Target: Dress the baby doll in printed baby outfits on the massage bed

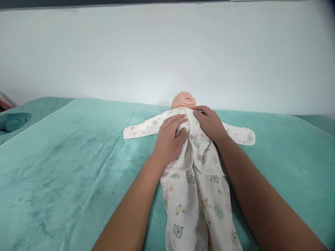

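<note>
A baby doll (181,100) lies on its back, its head near the wall. It is dressed in a white baby jacket (200,144) with small printed animals, and matching pants (192,205). Both sleeves stretch out sideways, and the doll's hands do not show. The jacket's two front edges meet along the middle of the chest. My left hand (171,137) rests on the left half of the jacket front, fingers stretched across the chest. At the collar, on the other side, my right hand (209,122) lies with extended fingers touching the cloth below the chin.
A teal plush cover (78,167) spreads beneath the doll, with a long crease on the left. Behind it rises a white wall (157,52). A dark teal fold or object (15,121) is at the far left edge.
</note>
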A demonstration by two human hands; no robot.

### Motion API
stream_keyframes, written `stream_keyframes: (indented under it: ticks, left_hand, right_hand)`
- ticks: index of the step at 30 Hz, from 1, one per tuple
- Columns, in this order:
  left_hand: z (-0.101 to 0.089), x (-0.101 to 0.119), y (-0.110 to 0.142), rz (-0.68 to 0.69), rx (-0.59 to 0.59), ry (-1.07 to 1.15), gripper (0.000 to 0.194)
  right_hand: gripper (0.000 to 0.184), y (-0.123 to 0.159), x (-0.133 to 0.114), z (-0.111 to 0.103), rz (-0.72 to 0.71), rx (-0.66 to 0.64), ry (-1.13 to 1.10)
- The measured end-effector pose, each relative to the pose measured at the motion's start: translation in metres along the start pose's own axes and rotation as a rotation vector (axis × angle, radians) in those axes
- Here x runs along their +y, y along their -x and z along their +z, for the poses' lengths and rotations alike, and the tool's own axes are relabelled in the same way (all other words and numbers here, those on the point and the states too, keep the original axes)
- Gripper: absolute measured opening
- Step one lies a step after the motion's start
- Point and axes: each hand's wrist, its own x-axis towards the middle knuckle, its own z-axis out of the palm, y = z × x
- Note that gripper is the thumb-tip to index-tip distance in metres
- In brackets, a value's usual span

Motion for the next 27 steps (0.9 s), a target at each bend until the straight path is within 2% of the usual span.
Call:
stream_keyframes:
  ticks: [4,7,13,17,22,24,27]
  left_hand:
    - [0.0,0.0,0.0,-0.009,0.011,-0.001,0.028]
    - [0.0,0.0,0.0,-0.016,0.018,0.002,0.026]
    - [0.0,-0.004,0.0,-0.039,0.031,-0.003,0.026]
    - [0.002,-0.008,-0.003,-0.058,0.057,0.012,0.027]
    - [0.005,-0.012,0.0,-0.16,0.143,0.045,0.032]
    - [0.004,-0.012,0.01,-0.192,0.15,0.07,0.032]
    - [-0.003,-0.009,0.038,-0.238,0.134,0.121,0.035]
  right_hand:
    - [0.035,-0.006,0.01,-0.002,-0.077,-0.04,-0.035]
    - [0.035,-0.008,0.014,-0.003,-0.049,-0.06,-0.022]
    - [0.037,-0.01,0.021,-0.002,-0.014,-0.017,0.052]
    - [0.037,-0.004,0.024,-0.004,-0.015,-0.003,0.023]
    - [0.047,0.028,0.024,-0.013,-0.039,-0.062,-0.152]
    - [0.055,0.05,0.025,-0.019,-0.023,-0.105,-0.197]
    - [0.062,0.092,0.027,-0.032,-0.012,-0.171,-0.198]
